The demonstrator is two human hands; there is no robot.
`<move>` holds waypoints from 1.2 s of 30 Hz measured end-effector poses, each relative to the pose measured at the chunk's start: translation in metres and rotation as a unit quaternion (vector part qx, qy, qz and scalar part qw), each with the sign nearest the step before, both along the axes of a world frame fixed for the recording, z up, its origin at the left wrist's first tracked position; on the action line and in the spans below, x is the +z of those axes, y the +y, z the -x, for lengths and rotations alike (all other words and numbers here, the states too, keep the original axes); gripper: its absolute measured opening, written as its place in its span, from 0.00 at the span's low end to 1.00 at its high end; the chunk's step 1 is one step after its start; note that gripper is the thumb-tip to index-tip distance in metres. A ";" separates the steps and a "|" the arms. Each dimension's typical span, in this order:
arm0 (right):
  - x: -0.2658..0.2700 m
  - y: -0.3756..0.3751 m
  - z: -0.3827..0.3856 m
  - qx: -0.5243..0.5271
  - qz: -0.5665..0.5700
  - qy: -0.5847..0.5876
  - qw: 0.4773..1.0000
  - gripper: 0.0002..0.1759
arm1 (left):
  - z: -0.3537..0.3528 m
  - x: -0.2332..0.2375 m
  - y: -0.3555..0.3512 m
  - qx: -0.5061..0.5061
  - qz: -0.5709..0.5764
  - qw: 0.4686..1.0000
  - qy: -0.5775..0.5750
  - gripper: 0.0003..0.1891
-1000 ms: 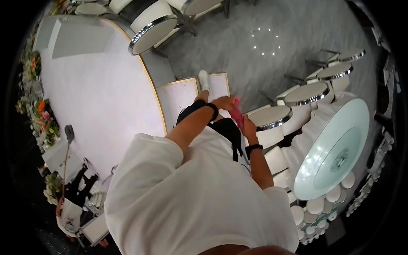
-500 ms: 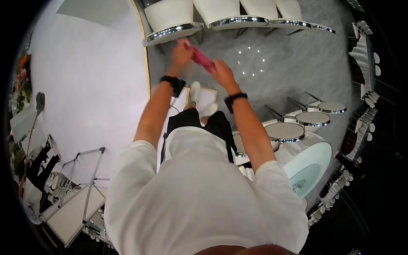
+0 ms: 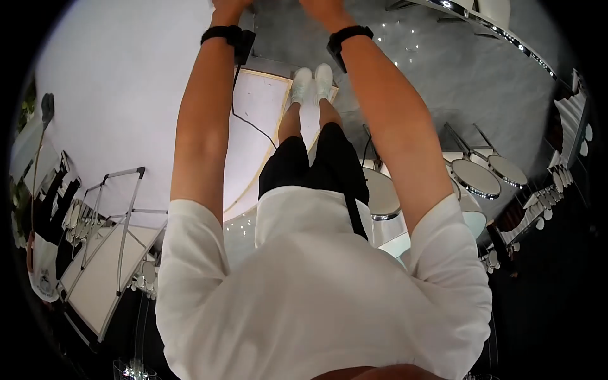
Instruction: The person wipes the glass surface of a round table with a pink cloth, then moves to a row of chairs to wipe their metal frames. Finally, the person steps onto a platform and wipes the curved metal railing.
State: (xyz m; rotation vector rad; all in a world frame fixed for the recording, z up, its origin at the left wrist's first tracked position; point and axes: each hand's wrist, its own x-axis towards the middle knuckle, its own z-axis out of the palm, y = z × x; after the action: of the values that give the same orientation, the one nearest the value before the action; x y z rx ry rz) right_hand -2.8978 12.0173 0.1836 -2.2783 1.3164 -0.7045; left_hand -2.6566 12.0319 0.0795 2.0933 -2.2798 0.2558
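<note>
At the top edge, my left hand (image 3: 231,5) is cut off by the frame, so its fingers are hidden. My right hand (image 3: 322,9) is also cropped there, to the right of the left one and apart from it. Both arms reach straight out ahead. A black band with a box-like device (image 3: 243,45) sits on my left wrist, and another black band (image 3: 347,39) is on the right. Whatever the hands hold or touch lies outside the view.
My white shoes (image 3: 303,82) stand on a pale step with a gold edge (image 3: 266,77). White-seated chairs (image 3: 475,177) are at the right. A white platform surface (image 3: 120,88) spans the left, with a grey metal frame (image 3: 130,215) lower down. A thin black cable (image 3: 250,121) hangs by my left arm.
Both hands, which held a pink cloth between them, have moved up to the frame's top edge. The cloth has left the view. My feet now stand side by side, and the view has shifted.
</note>
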 end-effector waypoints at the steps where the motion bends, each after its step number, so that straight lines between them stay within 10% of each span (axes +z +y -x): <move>1: -0.008 -0.004 -0.002 -0.001 0.027 -0.030 0.999 0.13 | 0.014 0.011 0.000 0.059 0.013 0.997 0.040 0.12; 4: -0.013 -0.007 -0.027 0.000 0.027 -0.138 0.990 0.11 | 0.009 0.030 0.018 0.203 0.012 0.968 0.149 0.18; 6: 0.009 -0.031 -0.024 0.262 -0.056 -0.130 0.955 0.13 | -0.003 0.011 0.021 0.334 -0.059 0.891 0.302 0.31; 7: 0.009 -0.028 -0.035 0.218 -0.015 -0.036 0.975 0.14 | -0.005 0.012 0.009 0.390 -0.093 0.837 0.372 0.39; 14: -0.046 -0.024 -0.053 -0.012 0.114 -0.124 0.986 0.12 | 0.022 0.051 -0.021 0.386 -0.112 0.887 0.229 0.36; 16: -0.054 -0.025 -0.048 -0.017 0.121 -0.116 0.986 0.12 | 0.040 0.034 -0.023 0.240 0.118 0.962 0.049 0.26; 17: -0.066 -0.026 -0.037 -0.025 0.102 -0.133 0.985 0.13 | 0.070 0.064 -0.028 0.156 0.151 0.954 0.208 0.19; 28: -0.062 -0.016 -0.015 -0.053 0.095 -0.158 0.981 0.17 | 0.076 0.061 -0.025 0.141 0.146 0.959 0.196 0.15; 36: -0.072 -0.020 0.005 -0.055 0.100 -0.087 0.990 0.23 | 0.064 0.082 -0.044 0.106 -0.074 0.958 0.257 0.14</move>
State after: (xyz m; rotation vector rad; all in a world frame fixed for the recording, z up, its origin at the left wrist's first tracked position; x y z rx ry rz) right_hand -2.9027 11.9971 0.1118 -2.2473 1.3487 -1.0911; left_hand -2.7203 11.9879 0.1612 2.1461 -1.8201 -0.4236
